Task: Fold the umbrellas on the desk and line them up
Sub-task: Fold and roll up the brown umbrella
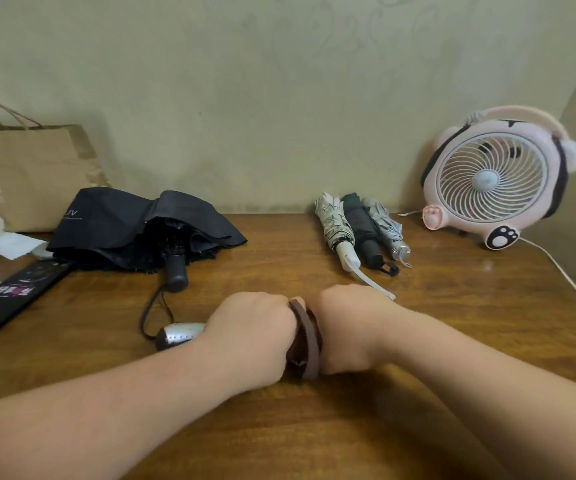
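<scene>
My left hand (pixel 257 336) and my right hand (pixel 350 329) are both closed around a brown umbrella (pixel 305 344) lying across the desk near me; only a band of brown fabric shows between them. Its silver handle (pixel 181 335) sticks out left of my left hand. A black umbrella (pixel 123 225) lies loose and unfolded at the back left, handle toward me. Three folded umbrellas lie side by side at the back right: a cream patterned umbrella (pixel 335 223), a dark umbrella (pixel 362 226) and a grey-white umbrella (pixel 388 228).
A pink desk fan (pixel 494 178) stands at the back right, its white cord (pixel 570 278) trailing along the right edge. A brown paper bag (pixel 33 174), white papers (pixel 9 245) and a black flat case (pixel 13 299) sit at the left. The wooden desk (pixel 279 265) meets the wall behind.
</scene>
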A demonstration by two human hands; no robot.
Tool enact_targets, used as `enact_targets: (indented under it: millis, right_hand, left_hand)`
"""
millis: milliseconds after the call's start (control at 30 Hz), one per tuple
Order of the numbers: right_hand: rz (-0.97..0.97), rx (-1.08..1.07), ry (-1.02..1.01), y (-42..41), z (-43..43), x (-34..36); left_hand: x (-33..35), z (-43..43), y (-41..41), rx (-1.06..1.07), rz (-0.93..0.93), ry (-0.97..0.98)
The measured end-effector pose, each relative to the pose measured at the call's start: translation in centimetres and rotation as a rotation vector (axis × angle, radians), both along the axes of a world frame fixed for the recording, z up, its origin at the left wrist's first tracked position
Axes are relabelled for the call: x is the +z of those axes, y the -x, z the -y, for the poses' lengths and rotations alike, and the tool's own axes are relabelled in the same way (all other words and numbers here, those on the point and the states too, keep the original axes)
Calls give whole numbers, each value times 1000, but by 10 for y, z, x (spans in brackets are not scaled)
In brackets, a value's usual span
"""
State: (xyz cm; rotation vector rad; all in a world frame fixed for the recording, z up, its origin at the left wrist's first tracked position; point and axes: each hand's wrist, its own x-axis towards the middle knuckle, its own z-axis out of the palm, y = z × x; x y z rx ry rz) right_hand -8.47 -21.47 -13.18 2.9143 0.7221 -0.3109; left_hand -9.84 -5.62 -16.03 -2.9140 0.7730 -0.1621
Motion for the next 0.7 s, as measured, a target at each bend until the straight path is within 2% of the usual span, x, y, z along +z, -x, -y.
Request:
enact_targets:
  millis: [133, 167, 233, 300, 333, 433, 500, 567, 633, 700]
  right_hand:
    - [-76, 13, -143, -4, 5, -8]
    - [-81, 7, -172, -3, 6, -10]
    - [-63, 13, -197, 0, 8, -14]
    - [33, 69, -155, 2, 9, -17]
    - [110, 105, -130, 3, 9, -19]
    - [311, 190, -130, 3, 8, -24]
    - [403, 222, -163, 6, 12, -27]
    - [493, 252, -322, 19, 21, -30]
    - [520, 288, -547, 42, 27, -33]
    - [412, 186, -576, 64, 28, -34]
  left_hand:
    - [-9, -5, 2, -50, 138, -19]
    - [-9, -8, 2, -64, 94, -18]
    - [2, -16, 0, -39, -127, 48]
    - [12, -23, -6, 16, -380, 133]
    - [15, -25, -10, 22, -441, 147]
    - [13, -22, -18, -22, -453, 157]
    - [9, -20, -22, -38, -459, 230]
    - [8, -23, -28, -12, -526, 351]
    - [8, -31, -36, 12, -571, 440]
    - [8, -36, -43, 53, -585, 506]
